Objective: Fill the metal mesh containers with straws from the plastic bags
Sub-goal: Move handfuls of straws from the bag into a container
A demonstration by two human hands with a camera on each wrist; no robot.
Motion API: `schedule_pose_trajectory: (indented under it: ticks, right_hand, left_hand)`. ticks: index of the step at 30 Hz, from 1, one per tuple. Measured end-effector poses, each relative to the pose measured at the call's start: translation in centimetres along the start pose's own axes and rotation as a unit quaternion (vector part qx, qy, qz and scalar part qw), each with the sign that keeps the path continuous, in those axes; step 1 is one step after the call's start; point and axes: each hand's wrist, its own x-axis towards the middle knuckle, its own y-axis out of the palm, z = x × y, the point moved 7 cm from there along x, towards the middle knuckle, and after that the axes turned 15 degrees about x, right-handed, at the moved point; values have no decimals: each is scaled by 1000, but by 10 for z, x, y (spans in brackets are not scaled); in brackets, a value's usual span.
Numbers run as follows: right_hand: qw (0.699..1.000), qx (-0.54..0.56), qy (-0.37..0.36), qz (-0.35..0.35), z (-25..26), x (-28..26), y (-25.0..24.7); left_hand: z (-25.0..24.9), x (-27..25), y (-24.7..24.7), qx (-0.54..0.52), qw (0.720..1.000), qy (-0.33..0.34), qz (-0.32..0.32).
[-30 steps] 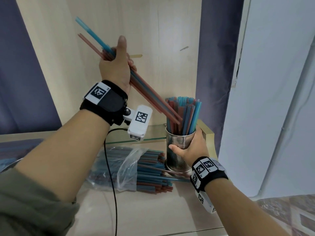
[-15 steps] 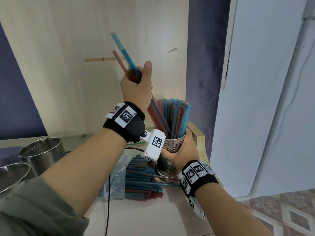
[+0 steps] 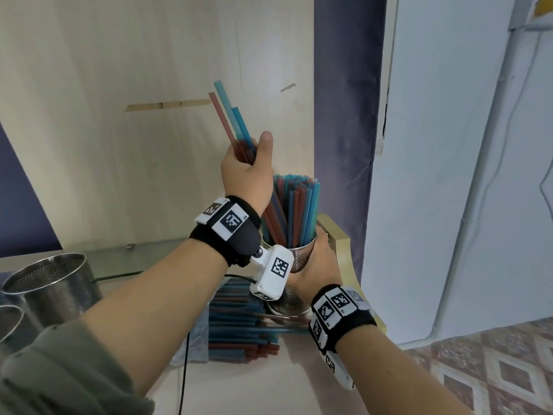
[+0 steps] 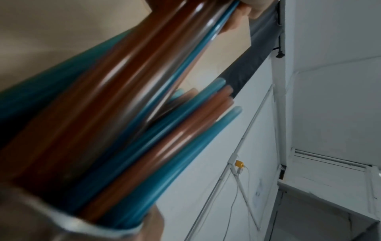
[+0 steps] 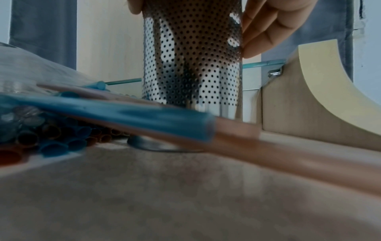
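The left hand (image 3: 247, 175) has its fingers curled tight round a bundle of straws (image 3: 236, 127), red and blue, with the thumb lying upright along them. The bundle slants: its upper ends stick out above the fist toward the wooden back panel (image 3: 149, 115), and its lower ends reach down into the mouth of the mesh container (image 3: 294, 259), among the straws already standing there (image 3: 296, 211). In the left wrist view the held bundle (image 4: 128, 91) fills most of the picture and runs down to the container's rim (image 4: 98, 226); the fingertips (image 4: 243, 11) show at the top edge.

The right hand (image 3: 318, 265) wraps round the mesh container from its right side, the fingers bent against the perforated wall. The right wrist view shows those fingers (image 5: 268, 29) touching the wall (image 5: 191, 65) high up, while the container's foot stands on the surface (image 5: 185, 195).

The mesh container is upright and packed with red and blue straws that rise well above its rim. Just to its left, lying flat on the surface, is a plastic bag (image 3: 197, 339) with a stack of straws (image 3: 239, 330) reaching out of its open end toward the container's base; one loose straw (image 5: 268, 146) lies across in front of the base. Just to the right of the container is a curved beige side panel (image 3: 344, 250). Well to the left of it stand two more mesh containers (image 3: 54, 286), with no straws showing in them.
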Motion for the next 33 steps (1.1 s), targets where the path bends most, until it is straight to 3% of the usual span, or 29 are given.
schedule_pose_trajectory:
  ticks: [3,5,7,10,15,17,20,22,23,25,29,31,33]
  right_hand:
    - [1000,-6,-7,3,2,0,1]
    - [1000,-16,-17,2,3,-1,1]
    - [1000,-20,-22,-1,4,-2,0]
    - [999,-18,-27,-1,6,-3,-1]
    - [999,-29,-38,3,10,-5,-3]
    - [999,-29,-37,7,9,-4,-2]
    - [999,-32,-32,8,8,-3,-2]
    - [999,-33,-27,9,6,-2,-1]
    - [999,-33,-25,10,6,-2,-1]
    - [999,-34,-21,12,6,-2,-1]
    - [999,-34,-17,13,6,-2,-2]
    - [999,-31,-15,13,6,-3,-2]
    - [999,-31,-16,12,7,-3,-2]
  left_hand:
    - [11,-9,3,96,995,24,15]
    - [11,-20,5,194,977,82,10]
    - [14,-29,5,261,961,93,6]
    - [24,-26,2,233,970,49,38]
    - [20,-7,-7,270,947,163,56]
    - [3,0,-14,313,917,245,42]
    - [-21,8,-14,372,846,380,40]
    - [-25,13,-11,372,827,416,69]
    - [-24,14,-9,360,832,413,87]
    - [-20,16,-7,299,873,365,120]
    - [-4,20,-3,223,944,229,83]
    - [12,14,-2,210,959,179,69]
    - [23,1,-7,207,956,203,49]
